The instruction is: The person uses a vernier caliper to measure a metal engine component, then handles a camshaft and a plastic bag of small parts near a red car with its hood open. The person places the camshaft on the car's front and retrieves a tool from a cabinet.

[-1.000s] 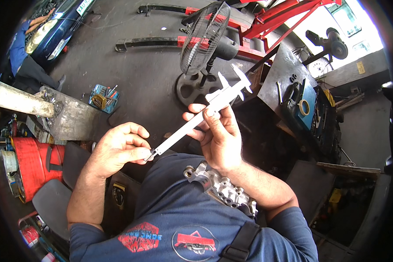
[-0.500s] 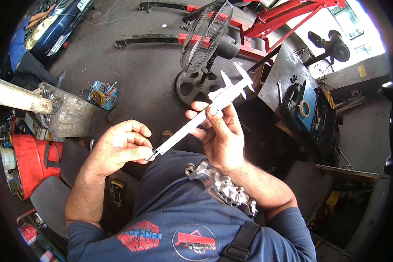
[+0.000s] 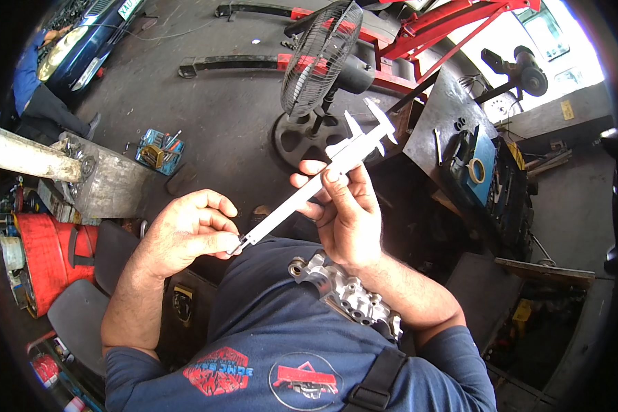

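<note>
1. Your vernier caliper (image 3: 285, 209) is held up slantwise in front of your chest, its jaws pointing up and to the right, slightly apart.
2. Your right hand (image 3: 349, 223) is closed around the beam near the slider, thumb on top. Your left hand (image 3: 185, 233) pinches the thin lower end, other fingers loosely curled.
3. Expect the caliper to feel light and stiff; its smooth metal could slip in oily fingers. The jaw tips and slender end are likely the delicate parts, so the beam and slider make the safest hold.
4. Any scale marks on the caliper are too small for you to read here.
5. Your navy T-shirt (image 3: 268, 305) carries a red hexagonal emblem (image 3: 216, 373) with blue lettering and a round emblem (image 3: 305, 381); the blue car (image 3: 93, 44) has a pale plate (image 3: 128, 8) with dark characters.
</note>
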Motion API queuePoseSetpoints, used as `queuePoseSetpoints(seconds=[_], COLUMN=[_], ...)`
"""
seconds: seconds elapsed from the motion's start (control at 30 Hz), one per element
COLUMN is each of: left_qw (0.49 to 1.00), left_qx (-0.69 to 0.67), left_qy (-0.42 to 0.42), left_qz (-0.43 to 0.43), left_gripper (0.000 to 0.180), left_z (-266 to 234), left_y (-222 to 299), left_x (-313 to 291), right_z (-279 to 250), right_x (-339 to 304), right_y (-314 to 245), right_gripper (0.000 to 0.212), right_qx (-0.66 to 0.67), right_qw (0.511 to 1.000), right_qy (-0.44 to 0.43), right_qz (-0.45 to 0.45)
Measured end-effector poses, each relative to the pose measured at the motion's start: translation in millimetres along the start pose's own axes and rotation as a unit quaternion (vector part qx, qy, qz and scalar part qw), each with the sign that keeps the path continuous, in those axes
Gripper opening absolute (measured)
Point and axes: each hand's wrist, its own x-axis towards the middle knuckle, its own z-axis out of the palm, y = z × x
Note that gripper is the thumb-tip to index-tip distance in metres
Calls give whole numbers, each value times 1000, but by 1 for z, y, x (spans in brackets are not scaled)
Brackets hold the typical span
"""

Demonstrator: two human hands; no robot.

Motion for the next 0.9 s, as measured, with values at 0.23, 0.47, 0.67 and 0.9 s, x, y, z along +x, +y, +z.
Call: queuePoseSetpoints(seconds=[0.23, 0.47, 0.67, 0.9], left_qw=[1000, 999, 993, 953], left_qx=[1, 10, -88, -238], left_qy=[-14, -39, 11, 59], left_qz=[1, 25, 81, 177], left_gripper=[32, 22, 15, 15], left_z=[1, -7, -17, -9], left_y=[0, -5, -18, -36], left_x=[0, -1, 7, 16], right_z=[0, 0, -2, -2], right_x=[-1, -2, -1, 0], right_y=[-1, -4, -7, -11], right_gripper=[20, 21, 21, 25], right_qx=[-10, -2, 7, 17], right_qw=[1000, 1000, 999, 996], right_qy=[-4, -5, -6, -4], right_qz=[-8, -14, -44, -93])
